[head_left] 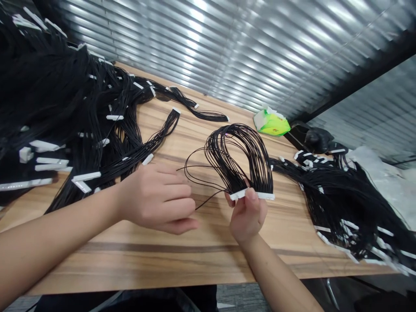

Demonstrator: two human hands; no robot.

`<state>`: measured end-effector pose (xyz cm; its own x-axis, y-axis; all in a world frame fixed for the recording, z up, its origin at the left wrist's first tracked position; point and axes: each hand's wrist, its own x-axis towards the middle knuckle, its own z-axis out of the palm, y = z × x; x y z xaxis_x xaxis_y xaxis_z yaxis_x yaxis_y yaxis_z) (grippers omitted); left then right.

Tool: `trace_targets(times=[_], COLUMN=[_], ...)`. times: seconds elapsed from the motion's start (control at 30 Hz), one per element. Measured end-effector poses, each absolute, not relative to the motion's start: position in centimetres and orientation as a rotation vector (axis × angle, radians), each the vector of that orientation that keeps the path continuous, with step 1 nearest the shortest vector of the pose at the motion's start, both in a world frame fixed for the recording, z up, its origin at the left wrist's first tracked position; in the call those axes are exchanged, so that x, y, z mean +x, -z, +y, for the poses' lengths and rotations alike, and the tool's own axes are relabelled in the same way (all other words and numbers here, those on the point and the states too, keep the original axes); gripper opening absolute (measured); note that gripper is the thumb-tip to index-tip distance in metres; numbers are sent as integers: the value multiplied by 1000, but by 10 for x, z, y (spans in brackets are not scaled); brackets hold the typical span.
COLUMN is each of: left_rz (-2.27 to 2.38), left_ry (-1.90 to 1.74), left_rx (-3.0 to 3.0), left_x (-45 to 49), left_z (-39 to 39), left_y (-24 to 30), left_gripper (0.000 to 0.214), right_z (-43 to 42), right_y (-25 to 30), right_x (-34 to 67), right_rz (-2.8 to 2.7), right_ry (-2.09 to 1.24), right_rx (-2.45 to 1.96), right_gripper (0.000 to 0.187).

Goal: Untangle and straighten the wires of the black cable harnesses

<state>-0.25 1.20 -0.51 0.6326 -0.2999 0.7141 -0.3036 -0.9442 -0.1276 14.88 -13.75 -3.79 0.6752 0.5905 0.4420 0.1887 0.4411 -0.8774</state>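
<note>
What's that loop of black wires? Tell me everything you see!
It is a wire harness: many thin black wires bending up in a loop, their ends set in a long white plastic connector. The right hand pinches the connector above the wooden table. Loose strands curve left toward the left hand.

The right hand (248,216) pinches a white plastic connector (251,195) at the centre of the frame, and its black wires (238,151) rise in a tall loop above it. The curled left hand (156,199) sits just beside a few loose wire strands (198,173) trailing from that loop. Big heaps of black wires (65,99) with white connectors cover the left and right of the wooden table (136,268). A green packet (271,123) lies near the far edge.
</note>
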Motion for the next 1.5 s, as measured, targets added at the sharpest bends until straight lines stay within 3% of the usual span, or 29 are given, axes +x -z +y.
trace_targets(times=[0.23,0.53,0.73,0.97,1.13,1.4,1.5], left_rz=[-170,-396,-387,-417,-453,-458,-455], left_ry=[-1319,-1362,-1369,-1423,-1426,-975,-971], left_rx=[2912,2854,2865,2899,2877,2879,2912], left_x=[3,-1,-2,-2,-4,6,8], left_z=[16,6,8,8,10,11,10], left_y=[4,14,14,8,8,-5,-8], left_gripper=[12,32,30,19,22,17,17], right_z=[-148,-154,-156,-157,-153,-151,-151], right_y=[62,74,70,69,61,49,52], right_x=[148,147,145,147,146,153,154], right_rz=[-993,-1099,-1069,-1123,-1149,-1373,-1390], right_ry=[-240,-296,-310,-309,-330,-261,-246], right_rx=[-1258,-1305,-1215,-1283,-1230,-1290,-1296], right_gripper=[30,36,23,30,24,24,27])
